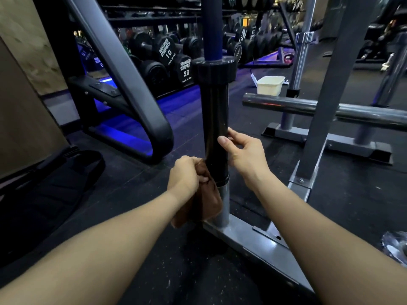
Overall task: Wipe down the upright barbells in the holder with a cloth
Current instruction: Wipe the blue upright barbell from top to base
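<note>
While the barbell [215, 119] stands upright in the grey metal holder [242, 234] on the black floor, the left hand [187, 175] is closed tight around a brown cloth [207, 205] and presses it against the low end of the black sleeve. The right hand [244, 150] rests on the sleeve a little higher, its grip loose, with the thumb and fingertips touching the bar. Behind, dumbbells [174, 62] sit on a rack, and a white tub [269, 84] stands on the floor.

Left, 9 o'clock: curved black frame [141, 111] crowds the barbell [215, 119].
Right, 3 o'clock: grey upright [330, 95] (chrome rail [308, 106] too).
Near floor [154, 249]: open.
</note>
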A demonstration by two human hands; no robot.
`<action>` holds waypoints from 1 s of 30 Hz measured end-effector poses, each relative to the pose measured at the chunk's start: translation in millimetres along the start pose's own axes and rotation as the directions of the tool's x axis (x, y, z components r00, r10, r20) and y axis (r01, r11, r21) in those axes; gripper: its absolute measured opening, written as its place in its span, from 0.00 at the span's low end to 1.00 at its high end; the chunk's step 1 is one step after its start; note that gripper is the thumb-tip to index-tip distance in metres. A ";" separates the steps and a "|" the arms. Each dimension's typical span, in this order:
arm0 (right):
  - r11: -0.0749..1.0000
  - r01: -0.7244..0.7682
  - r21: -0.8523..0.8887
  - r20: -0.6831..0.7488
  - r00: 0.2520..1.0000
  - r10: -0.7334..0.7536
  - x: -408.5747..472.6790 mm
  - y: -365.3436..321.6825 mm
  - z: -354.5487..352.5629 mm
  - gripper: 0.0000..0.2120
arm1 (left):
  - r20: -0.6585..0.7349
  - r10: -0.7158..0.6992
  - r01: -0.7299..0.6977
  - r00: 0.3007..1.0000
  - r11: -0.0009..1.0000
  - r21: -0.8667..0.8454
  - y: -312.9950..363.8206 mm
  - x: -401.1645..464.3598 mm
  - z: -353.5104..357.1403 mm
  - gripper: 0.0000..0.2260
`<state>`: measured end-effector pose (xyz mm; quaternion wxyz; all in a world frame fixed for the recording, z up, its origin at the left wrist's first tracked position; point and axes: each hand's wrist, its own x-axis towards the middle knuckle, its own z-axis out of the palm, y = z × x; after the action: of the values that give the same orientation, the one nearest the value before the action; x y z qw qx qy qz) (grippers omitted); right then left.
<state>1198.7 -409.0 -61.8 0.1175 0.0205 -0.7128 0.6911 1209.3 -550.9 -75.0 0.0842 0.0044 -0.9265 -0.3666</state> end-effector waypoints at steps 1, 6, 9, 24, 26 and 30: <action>0.999 -0.008 -0.050 0.000 1.000 0.008 -2.7 -1.8 -1.0 0.21 | -0.031 -0.040 0.040 0.999 0.999 0.010 1.9 -5.3 -0.5 0.16; 0.928 -0.074 -0.364 -0.063 0.996 0.055 -27.2 -10.9 -13.5 0.14 | -0.077 -0.172 0.159 0.982 0.975 -0.155 5.1 -20.3 -16.8 0.16; 0.930 0.036 -0.366 0.078 0.997 -0.007 -43.6 -25.3 -12.2 0.09 | 0.019 -0.249 0.224 0.968 0.837 -0.499 16.3 -32.3 -32.0 0.18; 0.826 0.412 -0.384 0.063 0.905 -0.422 -53.4 -64.4 -50.1 0.29 | 0.233 -0.013 0.200 0.972 0.564 -0.801 137.0 -41.4 -45.5 0.09; 0.847 0.370 -0.381 -0.039 0.909 -0.415 -44.1 -64.0 -46.0 0.26 | 0.079 -0.031 0.076 0.996 0.744 -0.664 134.3 -34.8 -46.5 0.10; 0.947 0.290 -0.138 -0.224 0.922 -0.316 -18.0 -66.5 -28.3 0.27 | -0.371 -0.022 -0.121 0.928 0.926 -0.358 119.5 -17.4 -55.7 0.15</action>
<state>1232.9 -386.3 0.3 0.3103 0.0397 -0.7158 0.6243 1241.8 -500.1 43.6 0.2652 0.0330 -0.8068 -0.5269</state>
